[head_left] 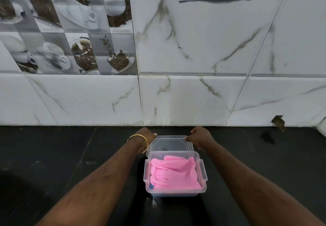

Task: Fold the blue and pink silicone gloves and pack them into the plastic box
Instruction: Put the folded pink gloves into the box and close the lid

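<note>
Clear plastic box [201, 178] sits on the black bench [53, 164], near centre, between both forearms. No brand, label or readable writing on box or lid; a small dark mark on the lid is too small to read. Pink glove [174, 172] lies folded inside, filling the box, fingers toward the left wall, cuff end toward the right, long axis running left-right. Blue glove [152, 186] is under it, only a sliver showing at the near-left corner and through the box base. Box long axis runs away from the person toward the wall. Clear lid [169, 143] lies just behind the box, its near edge touching or hidden by the box's far rim, can't tell which. Left hand [147, 135], grip closed on the lid's far-left corner; gold bangle [141, 142] on that wrist. Right hand [199, 136], grip closed on the lid's far-right corner. White marble-look tiles [194, 98] behind, coffee-print tiles [70, 31] upper left.
</note>
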